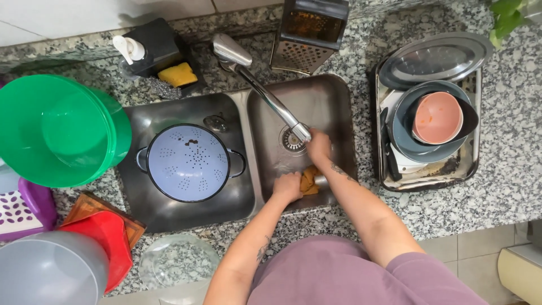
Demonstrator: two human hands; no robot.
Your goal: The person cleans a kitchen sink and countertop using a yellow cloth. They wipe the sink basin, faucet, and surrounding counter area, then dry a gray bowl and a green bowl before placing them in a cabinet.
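Over the right basin of a steel double sink (333, 96), my left hand (288, 186) presses an orange-brown sponge or cloth (308, 182) against a small metal item that is mostly hidden. My right hand (319, 146) is just under the tip of the chrome tap (265, 93), close to the drain (292, 139), with its fingers curled near the same item. What the right hand grips is not clear.
A pale blue colander (189, 162) sits in the left basin. A steel tray (471, 169) on the right holds a grey plate, a pink bowl (437, 117) and a metal lid. Green tub (56, 130), box grater (307, 34), soap dispenser and yellow sponge (177, 74) stand on the granite.
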